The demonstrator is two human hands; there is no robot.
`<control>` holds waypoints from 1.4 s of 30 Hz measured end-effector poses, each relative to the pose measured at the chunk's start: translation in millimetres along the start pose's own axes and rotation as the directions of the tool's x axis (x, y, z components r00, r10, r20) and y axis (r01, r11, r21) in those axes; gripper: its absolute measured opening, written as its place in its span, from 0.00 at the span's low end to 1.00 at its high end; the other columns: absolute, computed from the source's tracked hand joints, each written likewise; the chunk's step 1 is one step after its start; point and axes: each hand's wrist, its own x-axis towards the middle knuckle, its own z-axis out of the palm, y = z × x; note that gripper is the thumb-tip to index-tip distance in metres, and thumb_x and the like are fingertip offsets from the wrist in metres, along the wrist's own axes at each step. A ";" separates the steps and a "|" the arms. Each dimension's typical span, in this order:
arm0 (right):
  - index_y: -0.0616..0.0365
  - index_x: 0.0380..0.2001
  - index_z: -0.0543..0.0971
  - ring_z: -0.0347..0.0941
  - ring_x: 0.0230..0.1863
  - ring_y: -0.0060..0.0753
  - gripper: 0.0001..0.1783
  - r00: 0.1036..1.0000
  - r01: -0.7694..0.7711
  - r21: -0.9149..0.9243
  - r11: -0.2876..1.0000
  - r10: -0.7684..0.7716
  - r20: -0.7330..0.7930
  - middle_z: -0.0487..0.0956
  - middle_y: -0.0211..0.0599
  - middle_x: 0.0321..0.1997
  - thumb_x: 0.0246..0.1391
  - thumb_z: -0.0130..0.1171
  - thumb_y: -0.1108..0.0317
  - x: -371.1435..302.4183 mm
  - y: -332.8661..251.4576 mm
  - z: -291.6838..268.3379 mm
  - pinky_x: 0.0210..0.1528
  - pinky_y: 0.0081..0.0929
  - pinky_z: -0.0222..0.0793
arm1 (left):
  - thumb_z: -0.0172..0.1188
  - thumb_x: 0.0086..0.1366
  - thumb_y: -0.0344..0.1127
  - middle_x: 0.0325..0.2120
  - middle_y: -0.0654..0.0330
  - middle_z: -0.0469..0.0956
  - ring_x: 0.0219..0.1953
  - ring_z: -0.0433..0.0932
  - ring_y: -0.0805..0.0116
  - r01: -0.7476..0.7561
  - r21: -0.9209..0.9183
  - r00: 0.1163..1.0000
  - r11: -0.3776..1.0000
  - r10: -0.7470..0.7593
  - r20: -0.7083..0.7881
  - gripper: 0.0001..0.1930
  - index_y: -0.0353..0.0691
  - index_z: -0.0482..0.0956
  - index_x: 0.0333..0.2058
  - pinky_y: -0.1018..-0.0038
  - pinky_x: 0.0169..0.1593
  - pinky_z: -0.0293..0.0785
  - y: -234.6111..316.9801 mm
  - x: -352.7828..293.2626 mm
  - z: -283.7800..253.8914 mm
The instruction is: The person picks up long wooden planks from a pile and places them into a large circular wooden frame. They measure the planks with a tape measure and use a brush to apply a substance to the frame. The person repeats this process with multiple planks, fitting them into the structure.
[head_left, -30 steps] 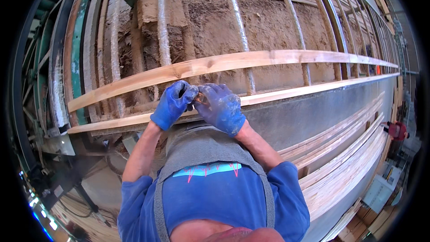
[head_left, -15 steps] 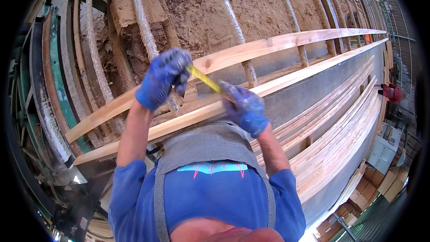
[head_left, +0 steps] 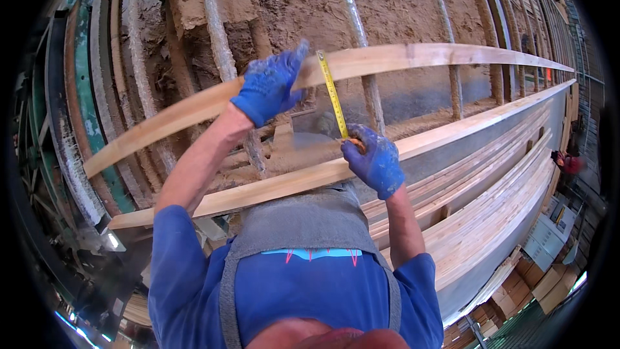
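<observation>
My right hand [head_left: 374, 161], in a blue work glove, is closed around a tape measure; a bit of its orange case [head_left: 355, 146] shows between the fingers. The yellow blade [head_left: 332, 94] runs out away from me, its end on the far wooden board [head_left: 394, 58]. Over that same board, left of the blade, lies my left hand [head_left: 268, 84], also gloved, with fingers stretched and thumb apart. Whether it presses on the wood I cannot tell. The near wooden board [head_left: 278, 187] passes between my apron and the right hand.
Crusted metal bars [head_left: 352, 3] run crosswise under the far board, above a floor of brown debris [head_left: 290, 13]. Long planks [head_left: 491, 213] lie stacked to my right. A green metal beam [head_left: 87, 90] stands at left. Another person in red [head_left: 569, 163] is at far right.
My left hand has let go of the blade's end and come to the far board. The blade now lies across to that board, and my right hand has moved slightly right and nearer.
</observation>
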 end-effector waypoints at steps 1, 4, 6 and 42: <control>0.58 0.41 0.83 0.83 0.34 0.54 0.15 1.000 0.001 0.011 1.000 -0.001 0.003 0.84 0.52 0.33 0.55 0.63 0.61 6.9 3.5 5.9 0.37 0.42 0.78 | 0.72 0.54 0.43 0.50 0.48 0.76 0.47 0.78 0.45 -0.003 0.018 1.000 1.000 0.004 -0.016 0.52 0.42 0.51 0.73 0.54 0.49 0.76 -11.7 10.1 -1.5; 0.58 0.41 0.83 0.82 0.34 0.54 0.14 1.000 0.011 0.064 0.998 -0.011 -0.003 0.83 0.52 0.32 0.55 0.63 0.62 24.0 8.9 15.3 0.36 0.42 0.77 | 0.73 0.54 0.43 0.49 0.48 0.76 0.48 0.78 0.46 -0.002 0.058 1.000 0.998 0.001 0.015 0.52 0.44 0.52 0.73 0.55 0.49 0.76 -26.1 25.0 -4.4; 0.59 0.42 0.83 0.82 0.34 0.55 0.14 1.000 -0.011 0.112 0.994 0.009 0.024 0.83 0.52 0.32 0.55 0.63 0.63 34.5 11.6 20.6 0.35 0.41 0.77 | 0.73 0.54 0.43 0.49 0.49 0.76 0.48 0.78 0.48 0.002 0.079 0.995 0.997 -0.010 0.098 0.52 0.44 0.52 0.73 0.55 0.49 0.76 -25.7 31.3 -10.6; 0.64 0.56 0.79 0.77 0.43 0.18 0.20 0.904 -0.374 0.504 0.778 0.185 0.385 0.84 0.34 0.44 0.62 0.64 0.69 47.7 38.7 30.2 0.47 0.21 0.76 | 0.75 0.52 0.36 0.39 0.62 0.76 0.38 0.78 0.60 -0.184 -0.200 0.983 0.962 0.175 -0.058 0.42 0.55 0.69 0.67 0.67 0.44 0.78 -33.2 51.1 6.9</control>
